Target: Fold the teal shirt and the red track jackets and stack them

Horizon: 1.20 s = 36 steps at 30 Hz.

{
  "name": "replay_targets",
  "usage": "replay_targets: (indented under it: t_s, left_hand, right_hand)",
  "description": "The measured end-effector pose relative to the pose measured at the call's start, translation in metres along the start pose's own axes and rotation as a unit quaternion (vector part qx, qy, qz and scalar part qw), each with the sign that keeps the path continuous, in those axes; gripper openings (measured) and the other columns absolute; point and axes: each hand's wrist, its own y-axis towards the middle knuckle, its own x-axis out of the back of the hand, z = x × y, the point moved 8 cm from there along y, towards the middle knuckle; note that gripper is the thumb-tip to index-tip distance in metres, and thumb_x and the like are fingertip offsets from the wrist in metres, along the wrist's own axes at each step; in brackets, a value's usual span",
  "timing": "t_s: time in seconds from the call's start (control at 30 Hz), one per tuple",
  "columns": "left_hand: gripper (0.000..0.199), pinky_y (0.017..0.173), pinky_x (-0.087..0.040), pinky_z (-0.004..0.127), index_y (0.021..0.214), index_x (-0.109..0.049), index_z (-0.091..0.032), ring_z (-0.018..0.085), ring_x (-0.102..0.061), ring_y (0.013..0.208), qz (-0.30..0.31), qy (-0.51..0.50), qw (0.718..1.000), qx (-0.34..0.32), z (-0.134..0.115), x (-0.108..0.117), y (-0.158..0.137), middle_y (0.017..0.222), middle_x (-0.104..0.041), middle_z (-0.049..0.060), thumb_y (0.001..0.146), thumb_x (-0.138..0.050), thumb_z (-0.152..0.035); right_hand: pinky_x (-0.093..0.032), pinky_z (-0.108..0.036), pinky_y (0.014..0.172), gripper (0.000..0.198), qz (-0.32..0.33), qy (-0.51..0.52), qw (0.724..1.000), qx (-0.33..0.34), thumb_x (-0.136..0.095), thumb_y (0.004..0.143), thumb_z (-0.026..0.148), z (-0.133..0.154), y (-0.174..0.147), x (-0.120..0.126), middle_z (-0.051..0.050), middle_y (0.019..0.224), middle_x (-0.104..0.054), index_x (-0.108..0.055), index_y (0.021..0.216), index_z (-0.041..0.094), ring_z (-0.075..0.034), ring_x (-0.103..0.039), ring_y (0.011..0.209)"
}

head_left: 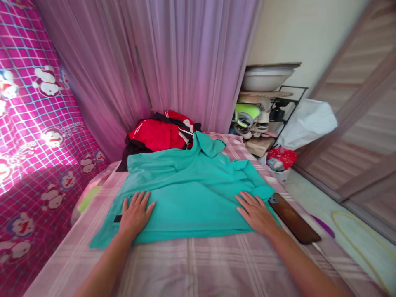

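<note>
A teal collared shirt (192,206) lies spread over the plaid bed sheet (192,268), its collar toward the far right. My left hand (136,212) rests flat on the shirt's left part, fingers apart, beside a small black patch (117,219). On the right part of the shirt lies my right hand (255,211), also flat with its fingers spread. Neither hand grips the cloth. Some creases run across the shirt's middle, and one short sleeve (255,179) reaches out to the right.
A phone (295,218) with a white cable sits right of the shirt. Behind it are piled red and black clothes (161,134) against a purple curtain (192,62). A shoe rack (278,111) stands far right, and a pink patterned curtain (37,144) hangs left.
</note>
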Motion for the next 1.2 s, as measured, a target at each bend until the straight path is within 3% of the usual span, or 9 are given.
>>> replay_targets:
  t_s: [0.17, 0.4, 0.6, 0.7, 0.83, 0.9, 1.07, 1.2]
  left_hand:
    - [0.06, 0.114, -0.024, 0.064, 0.143, -0.051, -0.022, 0.035, -0.039, 0.142, 0.008, 0.003, 1.0, 0.006, -0.003, 0.005, 0.002, 0.15, -0.049, 0.012, 0.096, -0.033, -0.054]
    - [0.061, 0.116, -0.02, 0.063, 0.149, -0.042, -0.021, 0.034, -0.033, 0.145, 0.063, 0.027, 0.997, 0.028, -0.006, 0.006, 0.004, 0.155, -0.042, 0.01, 0.097, -0.032, -0.051]
    - [0.058, 0.117, -0.018, 0.06, 0.149, -0.043, -0.025, 0.032, -0.036, 0.143, 0.078, 0.043, 0.995, 0.038, -0.011, 0.008, 0.002, 0.155, -0.042, 0.009, 0.098, -0.032, -0.05]
    - [0.059, 0.115, -0.024, 0.059, 0.146, -0.046, -0.025, 0.033, -0.042, 0.139, 0.102, 0.024, 0.994, 0.029, -0.01, 0.014, 0.01, 0.152, -0.046, 0.011, 0.096, -0.035, -0.054]
    - [0.057, 0.096, -0.047, 0.048, 0.129, -0.064, -0.026, 0.033, -0.063, 0.116, 0.167, -0.011, 0.986, 0.017, 0.011, 0.028, 0.042, 0.128, -0.068, 0.011, 0.094, -0.033, -0.058]
    - [0.054, 0.091, -0.05, 0.041, 0.122, -0.068, -0.024, 0.03, -0.067, 0.108, 0.161, -0.008, 0.987, 0.022, 0.029, 0.041, 0.067, 0.118, -0.072, 0.011, 0.094, -0.033, -0.054]
    - [0.045, 0.097, -0.048, 0.042, 0.128, -0.064, -0.022, 0.031, -0.064, 0.115, 0.105, 0.027, 0.993, 0.046, 0.069, 0.068, 0.138, 0.126, -0.068, 0.012, 0.093, -0.041, -0.037]
    - [0.049, 0.102, -0.046, 0.042, 0.139, -0.055, -0.025, 0.029, -0.058, 0.124, 0.086, 0.027, 0.995, 0.051, 0.078, 0.066, 0.195, 0.14, -0.059, 0.011, 0.092, -0.043, -0.029]
  right_hand:
    - [-0.041, -0.054, 0.106, 0.045, -0.002, 0.009, 1.0, -0.013, -0.038, 0.1, 0.041, 0.008, 0.005, 0.004, -0.01, 0.143, -0.056, -0.06, 0.135, 0.024, -0.028, -0.052, 0.131]
    - [-0.038, -0.053, 0.109, 0.045, 0.019, 0.029, 0.999, -0.039, -0.037, 0.099, 0.042, 0.005, 0.008, 0.002, -0.008, 0.142, -0.057, -0.06, 0.135, 0.026, -0.027, -0.05, 0.133]
    - [-0.033, -0.051, 0.113, 0.048, 0.061, 0.042, 0.995, -0.063, -0.036, 0.098, 0.043, 0.002, 0.009, -0.002, -0.008, 0.147, -0.052, -0.058, 0.138, 0.027, -0.027, -0.045, 0.137]
    - [-0.034, -0.052, 0.113, 0.048, 0.062, 0.045, 0.995, -0.063, -0.035, 0.098, 0.044, -0.001, 0.009, -0.005, -0.007, 0.147, -0.053, -0.058, 0.137, 0.028, -0.027, -0.046, 0.136]
    - [-0.035, -0.051, 0.112, 0.048, 0.054, 0.044, 0.995, -0.066, -0.036, 0.097, 0.046, -0.003, 0.007, -0.009, -0.006, 0.145, -0.054, -0.06, 0.136, 0.029, -0.026, -0.048, 0.135]
    - [-0.036, -0.051, 0.112, 0.049, 0.041, 0.039, 0.996, -0.066, -0.037, 0.096, 0.047, -0.004, 0.006, -0.01, -0.007, 0.144, -0.056, -0.061, 0.134, 0.029, -0.026, -0.049, 0.134]
    - [-0.041, -0.051, 0.107, 0.051, -0.009, 0.023, 0.999, -0.027, -0.035, 0.097, 0.052, -0.005, 0.0, -0.014, -0.007, 0.141, -0.059, -0.063, 0.132, 0.028, -0.027, -0.053, 0.13]
    - [-0.043, -0.05, 0.104, 0.051, -0.051, 0.001, 0.999, 0.007, -0.035, 0.097, 0.054, -0.005, -0.005, -0.016, -0.005, 0.14, -0.059, -0.063, 0.133, 0.03, -0.027, -0.056, 0.126]
